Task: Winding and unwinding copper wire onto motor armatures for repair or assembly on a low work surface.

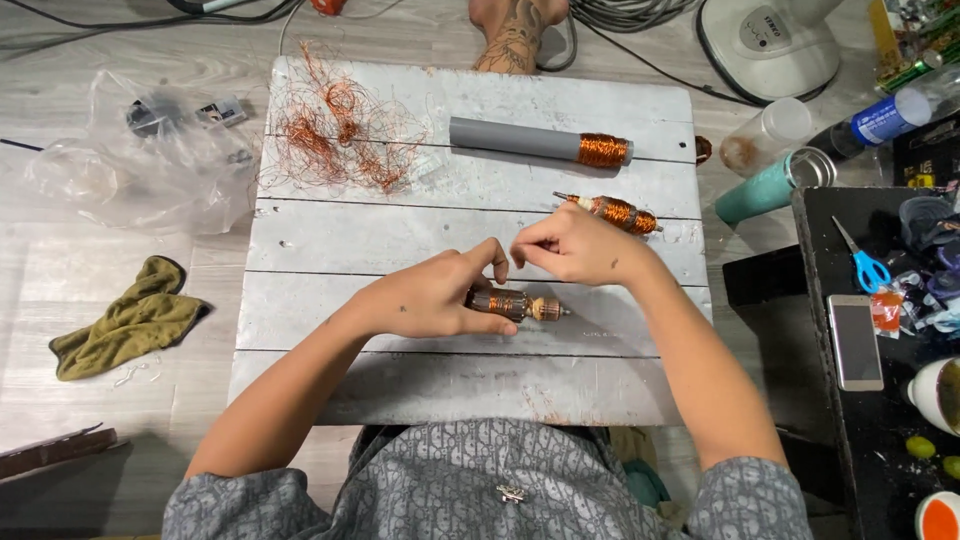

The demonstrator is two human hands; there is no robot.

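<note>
On the white board (400, 240), near its middle, the left hand (430, 300) grips a small motor rotor (515, 304) lying flat — fingers wrapped round its copper-wound body. The right hand (575, 245) hovers just above it, fingertips pinched tight; on what, I cannot tell. Beyond the right hand lies a second rotor (612, 212), farther up a grey tube (540, 142) — and a wire tangle (335, 130) at the board's far left corner.
</note>
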